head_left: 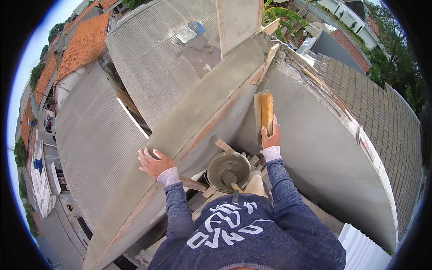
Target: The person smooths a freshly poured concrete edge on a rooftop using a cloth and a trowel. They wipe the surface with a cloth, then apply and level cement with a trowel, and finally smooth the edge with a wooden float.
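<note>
My left hand (156,164) rests with fingers spread on the smooth grey plastered top of a wall (202,105). In my right hand (271,134) is a plastering float (266,109) with a yellowish wooden handle, gripped near its lower end. The float is held up in front of the grey face of another wall (310,135), and I cannot tell whether it touches that wall. Between my arms, below, stands a bucket (209,174) with some wet grey mortar inside. A tool handle (236,187) sticks out of the mortar toward me; its other end is hidden.
Wooden boards (192,184) lie around the bucket below. An upright grey slab (238,27) rises at the far end, where the walls meet. Corrugated roofs (101,148) lie lower on the left, a tiled roof (373,103) on the right. The right wall has a rough edge (360,135).
</note>
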Demonstrator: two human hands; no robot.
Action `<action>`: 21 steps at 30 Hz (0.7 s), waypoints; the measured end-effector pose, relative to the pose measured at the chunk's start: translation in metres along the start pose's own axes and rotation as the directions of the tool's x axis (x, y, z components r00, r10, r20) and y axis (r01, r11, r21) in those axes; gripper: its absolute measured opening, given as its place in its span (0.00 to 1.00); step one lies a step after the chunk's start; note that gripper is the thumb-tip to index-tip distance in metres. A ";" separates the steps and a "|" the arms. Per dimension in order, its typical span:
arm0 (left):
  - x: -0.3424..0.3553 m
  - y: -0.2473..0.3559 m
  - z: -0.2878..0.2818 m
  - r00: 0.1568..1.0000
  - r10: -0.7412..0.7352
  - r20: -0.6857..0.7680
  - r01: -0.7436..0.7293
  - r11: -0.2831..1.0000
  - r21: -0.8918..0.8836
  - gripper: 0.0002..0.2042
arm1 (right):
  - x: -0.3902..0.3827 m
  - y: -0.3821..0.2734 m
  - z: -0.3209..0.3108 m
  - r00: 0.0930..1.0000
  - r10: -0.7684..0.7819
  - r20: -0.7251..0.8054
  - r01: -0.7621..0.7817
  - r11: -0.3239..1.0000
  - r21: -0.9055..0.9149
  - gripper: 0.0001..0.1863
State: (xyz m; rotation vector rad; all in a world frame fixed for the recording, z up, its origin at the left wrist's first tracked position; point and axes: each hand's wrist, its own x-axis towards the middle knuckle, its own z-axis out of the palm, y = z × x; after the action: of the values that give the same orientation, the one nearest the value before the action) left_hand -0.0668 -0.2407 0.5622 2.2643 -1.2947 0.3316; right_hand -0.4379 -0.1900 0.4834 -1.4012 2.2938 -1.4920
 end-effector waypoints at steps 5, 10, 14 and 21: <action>-0.002 -0.005 0.003 1.000 0.001 -0.018 -0.002 1.000 -0.015 0.18 | 0.096 -0.064 -0.030 0.986 -0.124 0.112 0.145 0.970 -0.198 0.36; -0.001 -0.006 0.007 1.000 -0.006 -0.007 0.006 1.000 -0.018 0.18 | 0.177 -0.088 0.011 0.974 -0.127 0.188 0.198 0.879 -0.434 0.32; 0.001 -0.004 0.005 1.000 -0.001 -0.003 0.001 0.999 -0.039 0.18 | 0.229 -0.088 0.057 0.981 -0.063 0.182 0.160 0.796 -0.584 0.29; 0.001 -0.004 -0.001 1.000 -0.007 0.028 0.008 0.999 -0.050 0.18 | 0.250 -0.096 0.091 0.984 0.048 0.173 0.087 0.715 -0.694 0.27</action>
State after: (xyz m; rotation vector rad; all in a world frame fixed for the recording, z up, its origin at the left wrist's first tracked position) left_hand -0.0631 -0.2396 0.5620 2.2387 -1.2943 0.2629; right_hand -0.4767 -0.4419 0.6052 -1.6015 2.8558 -0.4138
